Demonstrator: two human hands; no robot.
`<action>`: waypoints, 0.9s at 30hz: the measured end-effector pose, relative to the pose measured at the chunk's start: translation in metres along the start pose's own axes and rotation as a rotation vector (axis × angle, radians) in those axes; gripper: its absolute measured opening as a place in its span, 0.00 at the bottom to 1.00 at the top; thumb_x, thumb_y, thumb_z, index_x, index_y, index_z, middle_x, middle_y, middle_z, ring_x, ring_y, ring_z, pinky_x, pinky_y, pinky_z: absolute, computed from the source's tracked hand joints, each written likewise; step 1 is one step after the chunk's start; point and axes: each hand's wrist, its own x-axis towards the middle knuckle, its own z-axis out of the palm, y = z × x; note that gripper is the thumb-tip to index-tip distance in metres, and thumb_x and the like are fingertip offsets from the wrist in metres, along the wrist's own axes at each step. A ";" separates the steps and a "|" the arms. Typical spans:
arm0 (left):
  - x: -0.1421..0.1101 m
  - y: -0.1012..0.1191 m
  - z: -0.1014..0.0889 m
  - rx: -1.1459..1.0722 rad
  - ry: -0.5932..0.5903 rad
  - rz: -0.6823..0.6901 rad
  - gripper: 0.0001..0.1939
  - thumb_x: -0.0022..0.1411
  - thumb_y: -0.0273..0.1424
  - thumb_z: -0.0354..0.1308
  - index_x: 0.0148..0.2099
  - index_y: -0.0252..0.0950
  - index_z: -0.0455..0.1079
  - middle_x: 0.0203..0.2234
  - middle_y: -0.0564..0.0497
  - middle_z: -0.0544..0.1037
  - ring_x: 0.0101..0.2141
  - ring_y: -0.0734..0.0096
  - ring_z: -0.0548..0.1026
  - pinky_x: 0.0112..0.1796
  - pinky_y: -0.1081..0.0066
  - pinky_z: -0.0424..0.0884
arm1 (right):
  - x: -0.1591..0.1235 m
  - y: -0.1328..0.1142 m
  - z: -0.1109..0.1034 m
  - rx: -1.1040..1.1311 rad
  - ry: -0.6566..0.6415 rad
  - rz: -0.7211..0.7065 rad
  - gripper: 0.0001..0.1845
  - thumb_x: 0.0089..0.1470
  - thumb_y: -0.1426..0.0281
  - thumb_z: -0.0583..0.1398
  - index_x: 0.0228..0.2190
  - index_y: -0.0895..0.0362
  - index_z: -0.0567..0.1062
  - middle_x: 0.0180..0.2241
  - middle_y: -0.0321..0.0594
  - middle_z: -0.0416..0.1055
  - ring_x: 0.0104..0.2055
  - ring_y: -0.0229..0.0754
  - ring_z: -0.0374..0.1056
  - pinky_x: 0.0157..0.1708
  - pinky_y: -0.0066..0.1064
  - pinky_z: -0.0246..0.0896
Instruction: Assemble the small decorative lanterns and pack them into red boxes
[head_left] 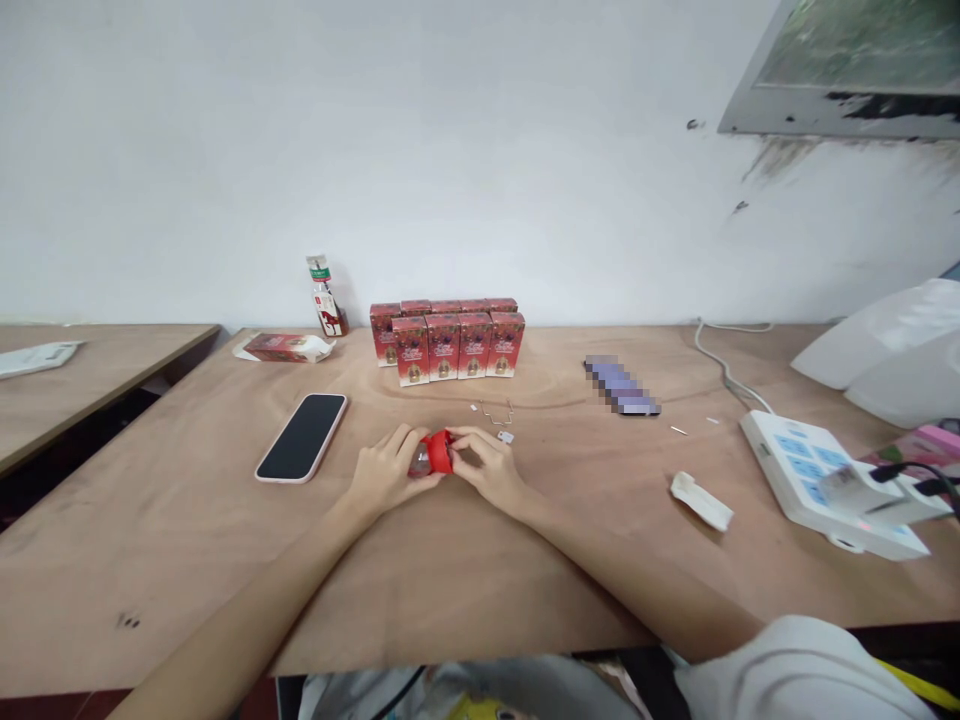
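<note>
Between my hands, just above the wooden table point(465, 570), is a small globe with a clear dome and a red base point(440, 453), lying on its side. My left hand point(386, 468) wraps its fingers and thumb round the clear end. At the red end, my right hand point(489, 466) pinches the base between thumb and fingers. What sits inside the dome is too small to make out. Just beyond my right hand lie a bent thin wire point(496, 414) and a small silvery-white piece point(505, 437).
Two rows of red printed boxes point(459, 347) stand near the wall. To the left are a phone point(302, 438), a torn red pack point(281, 348) and a bottle point(328, 298). Rightward lie a blurred purple item point(621, 386), crumpled white paper point(701, 502) and a power strip point(810, 485).
</note>
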 end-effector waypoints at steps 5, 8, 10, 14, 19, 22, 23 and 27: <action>0.000 0.002 -0.001 -0.001 0.004 -0.025 0.19 0.58 0.44 0.56 0.47 0.37 0.67 0.35 0.48 0.77 0.34 0.65 0.78 0.23 0.75 0.65 | 0.001 -0.002 0.000 0.033 0.031 0.012 0.06 0.55 0.71 0.55 0.29 0.53 0.71 0.37 0.43 0.77 0.40 0.41 0.74 0.40 0.34 0.70; 0.001 0.002 -0.001 -0.001 -0.011 -0.050 0.20 0.57 0.45 0.56 0.47 0.37 0.67 0.34 0.48 0.77 0.34 0.65 0.78 0.24 0.75 0.66 | 0.003 -0.003 -0.002 0.064 0.024 0.042 0.06 0.56 0.70 0.55 0.30 0.53 0.72 0.38 0.42 0.77 0.41 0.41 0.74 0.42 0.34 0.69; 0.001 0.002 -0.001 0.003 -0.017 -0.063 0.21 0.57 0.46 0.56 0.47 0.37 0.67 0.34 0.48 0.77 0.33 0.65 0.78 0.25 0.75 0.66 | 0.005 -0.003 -0.003 0.087 0.004 0.079 0.05 0.56 0.70 0.56 0.30 0.53 0.73 0.39 0.42 0.77 0.41 0.42 0.74 0.43 0.35 0.69; 0.002 0.003 0.000 0.012 0.006 -0.062 0.20 0.57 0.46 0.57 0.45 0.37 0.68 0.34 0.48 0.77 0.33 0.65 0.78 0.24 0.75 0.65 | 0.005 -0.003 -0.004 0.093 -0.020 0.106 0.06 0.56 0.70 0.56 0.29 0.53 0.72 0.39 0.42 0.76 0.42 0.41 0.73 0.43 0.35 0.68; 0.002 0.004 0.002 -0.023 0.022 -0.083 0.21 0.56 0.45 0.58 0.45 0.37 0.68 0.31 0.49 0.77 0.31 0.64 0.78 0.23 0.74 0.65 | 0.004 -0.002 -0.002 0.057 -0.013 0.084 0.06 0.56 0.71 0.55 0.29 0.53 0.70 0.38 0.42 0.74 0.42 0.41 0.72 0.42 0.35 0.68; 0.002 0.004 0.003 -0.042 0.015 -0.112 0.20 0.55 0.45 0.59 0.45 0.37 0.68 0.32 0.48 0.77 0.32 0.64 0.78 0.24 0.74 0.66 | 0.005 -0.002 -0.001 0.074 -0.027 0.115 0.06 0.56 0.70 0.54 0.29 0.53 0.70 0.37 0.41 0.73 0.40 0.41 0.71 0.41 0.35 0.68; 0.002 0.004 0.003 -0.046 0.012 -0.127 0.20 0.55 0.46 0.59 0.45 0.37 0.68 0.32 0.48 0.77 0.32 0.64 0.78 0.24 0.74 0.66 | 0.005 -0.001 -0.001 0.091 -0.024 0.129 0.06 0.57 0.69 0.55 0.29 0.53 0.70 0.36 0.41 0.72 0.40 0.41 0.71 0.41 0.35 0.68; 0.003 0.003 0.003 -0.077 0.026 -0.204 0.21 0.54 0.46 0.61 0.45 0.37 0.67 0.35 0.49 0.78 0.32 0.65 0.78 0.25 0.74 0.67 | 0.004 0.005 0.002 0.191 0.041 0.245 0.06 0.57 0.65 0.55 0.30 0.53 0.68 0.34 0.40 0.70 0.36 0.40 0.70 0.36 0.32 0.69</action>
